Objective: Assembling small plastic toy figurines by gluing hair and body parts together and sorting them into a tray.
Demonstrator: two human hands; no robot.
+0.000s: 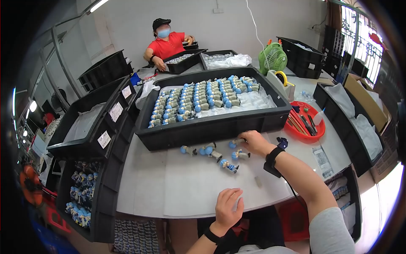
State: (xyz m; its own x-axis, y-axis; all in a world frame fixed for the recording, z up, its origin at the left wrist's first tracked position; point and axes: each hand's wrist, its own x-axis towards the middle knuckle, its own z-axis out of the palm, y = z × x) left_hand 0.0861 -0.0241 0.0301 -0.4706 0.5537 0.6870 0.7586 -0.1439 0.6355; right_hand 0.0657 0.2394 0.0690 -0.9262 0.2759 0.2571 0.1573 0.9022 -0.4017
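Note:
My right hand (253,143) reaches over the white table beside the big black crate. Its fingers are closed on the body of a small blue-headed figurine (233,144). Just below it lies another figurine (240,155) with a beige body. Nearer to me is a figurine with a blue body (229,166). To the left, a few more blue-headed figurines (210,151) lie close together, with one (187,150) apart. My left hand (228,207) hovers at the table's near edge, fingers loosely bent and thumb apart, holding nothing. A small beige piece (258,182) lies between the hands.
The black crate (211,127) holds rows of figurines on white sheeting. Right of it are a red tray (323,127) of pens and tools, a tape dispenser (286,86) and a green fan (274,57). Stacked crates (91,139) flank the left. A co-worker (171,44) sits across.

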